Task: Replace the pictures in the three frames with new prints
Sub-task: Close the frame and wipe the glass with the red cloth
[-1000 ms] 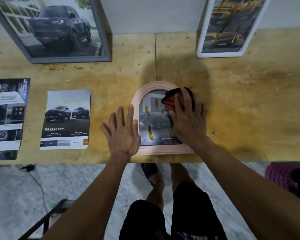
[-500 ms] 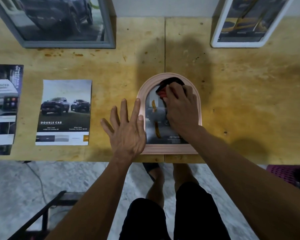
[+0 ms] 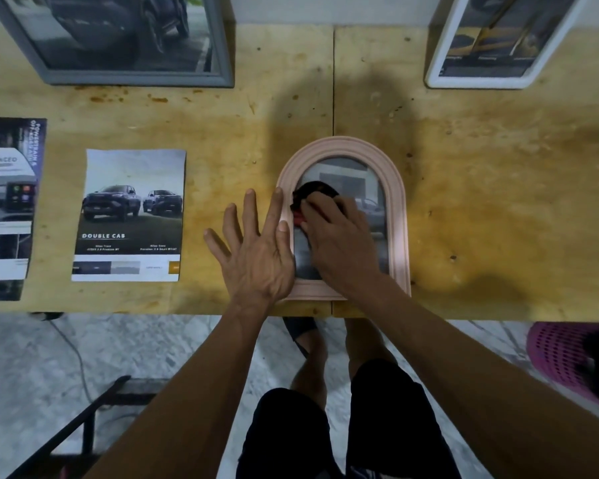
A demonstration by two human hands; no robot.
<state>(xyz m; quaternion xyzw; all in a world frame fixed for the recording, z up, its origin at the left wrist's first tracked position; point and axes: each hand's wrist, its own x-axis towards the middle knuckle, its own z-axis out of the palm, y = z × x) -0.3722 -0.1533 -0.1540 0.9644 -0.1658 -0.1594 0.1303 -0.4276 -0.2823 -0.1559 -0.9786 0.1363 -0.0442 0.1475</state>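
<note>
While the right hand [image 3: 339, 236] presses a bunched dark cloth [image 3: 313, 195] on the arched pink frame [image 3: 396, 216] at the table's near edge, left hand [image 3: 256, 250] flat, fingers spread, bracing its left rim, hard wiping could skid it off.

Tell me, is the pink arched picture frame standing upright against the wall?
No, the pink arched picture frame lies flat on the wooden table, under both hands.
</note>
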